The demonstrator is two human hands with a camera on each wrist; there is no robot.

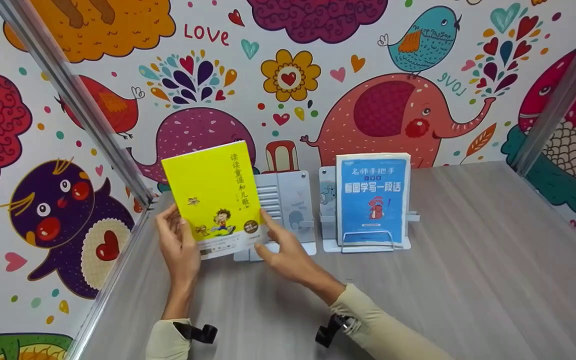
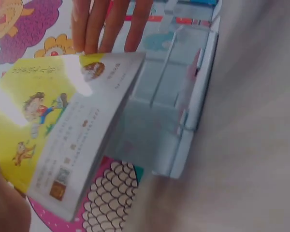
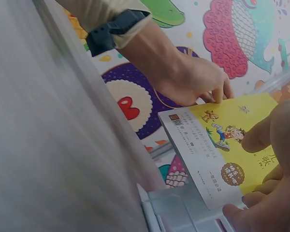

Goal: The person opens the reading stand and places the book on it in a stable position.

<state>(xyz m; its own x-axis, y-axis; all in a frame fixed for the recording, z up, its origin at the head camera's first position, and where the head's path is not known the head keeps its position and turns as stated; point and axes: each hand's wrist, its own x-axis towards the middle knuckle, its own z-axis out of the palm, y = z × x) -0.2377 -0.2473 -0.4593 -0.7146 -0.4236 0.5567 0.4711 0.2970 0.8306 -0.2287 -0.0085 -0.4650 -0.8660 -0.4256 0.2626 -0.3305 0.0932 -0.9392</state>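
A yellow paperback book (image 1: 208,185), with Chinese lettering and a cartoon child, is held tilted in front of the left book stand (image 1: 295,200). My left hand (image 1: 180,250) grips its left edge, thumb on the cover and other fingers partly hidden behind. At the opposite edge my right hand (image 1: 288,252) pinches it near the lower corner; in the right wrist view the thumb overlaps the yellow cover (image 3: 237,111). Pale grey and slatted, the stand shows behind the book, which hides part of it.
A blue book (image 1: 374,200) stands upright in a second stand (image 1: 328,245) on the right, behind a wire holder. Both stands are on the grey wood-grain table (image 1: 468,280), near the cartoon-patterned wall (image 1: 278,30). A metal post (image 1: 93,115) rises at the left.
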